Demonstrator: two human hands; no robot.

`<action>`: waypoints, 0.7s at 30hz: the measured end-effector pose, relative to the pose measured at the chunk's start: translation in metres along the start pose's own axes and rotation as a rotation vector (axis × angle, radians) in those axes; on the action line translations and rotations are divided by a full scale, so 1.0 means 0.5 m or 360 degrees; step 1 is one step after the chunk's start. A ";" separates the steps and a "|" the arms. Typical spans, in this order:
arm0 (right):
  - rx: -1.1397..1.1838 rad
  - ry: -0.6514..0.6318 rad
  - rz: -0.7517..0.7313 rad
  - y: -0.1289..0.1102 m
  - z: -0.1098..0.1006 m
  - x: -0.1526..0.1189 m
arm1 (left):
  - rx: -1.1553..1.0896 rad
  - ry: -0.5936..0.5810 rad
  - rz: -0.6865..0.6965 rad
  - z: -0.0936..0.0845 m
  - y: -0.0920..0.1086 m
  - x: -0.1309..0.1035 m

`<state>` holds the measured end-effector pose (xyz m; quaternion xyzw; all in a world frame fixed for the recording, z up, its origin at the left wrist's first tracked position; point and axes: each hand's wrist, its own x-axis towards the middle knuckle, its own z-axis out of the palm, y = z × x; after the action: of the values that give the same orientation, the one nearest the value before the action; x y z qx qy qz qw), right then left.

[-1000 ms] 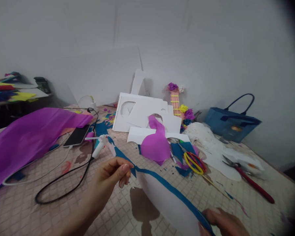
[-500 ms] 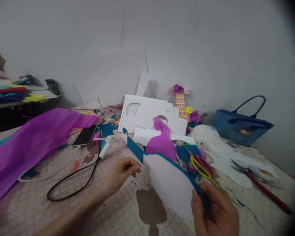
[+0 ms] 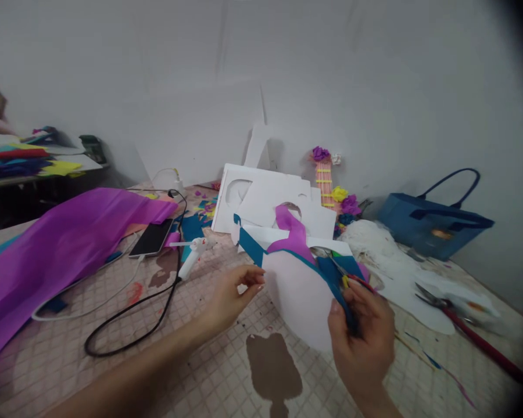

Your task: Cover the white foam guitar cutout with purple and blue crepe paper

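My right hand (image 3: 361,337) grips the right end of a white paper cutout (image 3: 298,296) edged with blue paper, held tilted above the table. A narrow blue flap (image 3: 250,247) with a curled tip sticks out at its far left. Beside the cutout's left edge, my left hand (image 3: 237,293) has thumb and forefinger slightly apart, with nothing visible between them. Behind the cutout lies a purple paper shape (image 3: 294,232), partly covered by it. Scissors with red and yellow handles (image 3: 359,283) lie just behind my right hand, mostly hidden.
A white glue gun (image 3: 194,255) and a phone (image 3: 151,238) on a cable lie to the left, by a large purple sheet (image 3: 70,244). White cut boards (image 3: 270,194) lean at the back. Red-handled pliers (image 3: 470,328) and a blue bag (image 3: 431,223) are at the right.
The cutout and my right hand have moved away from me and slightly left. My left hand has moved forward and right, its fingertips parting a little.
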<state>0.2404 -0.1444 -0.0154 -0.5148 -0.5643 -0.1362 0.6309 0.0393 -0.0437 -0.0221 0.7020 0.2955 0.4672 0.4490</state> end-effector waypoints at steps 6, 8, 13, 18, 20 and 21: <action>0.0031 0.0072 0.0103 -0.007 -0.006 -0.014 | -0.0676 -0.0127 -0.0283 -0.002 -0.016 -0.001; 0.0037 0.0107 0.0141 -0.010 -0.008 -0.010 | -0.0718 -0.0144 -0.0332 -0.005 -0.008 -0.001; 0.0052 0.0130 0.0181 -0.008 -0.009 -0.007 | -0.0693 -0.0176 -0.0374 -0.010 0.002 -0.003; 0.0065 0.0134 0.0176 -0.006 -0.009 -0.007 | -0.0314 -0.0133 -0.0247 -0.012 -0.004 -0.001; 0.0065 0.0140 0.0174 -0.006 -0.009 -0.007 | -0.0129 -0.0111 -0.0218 -0.013 -0.006 -0.002; 0.0064 0.0139 0.0178 -0.006 -0.009 -0.007 | -0.0065 -0.0094 -0.0215 -0.013 -0.006 -0.003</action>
<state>0.2395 -0.1506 -0.0163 -0.5263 -0.5091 -0.1117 0.6719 0.0325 -0.0414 -0.0245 0.6847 0.3193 0.4209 0.5021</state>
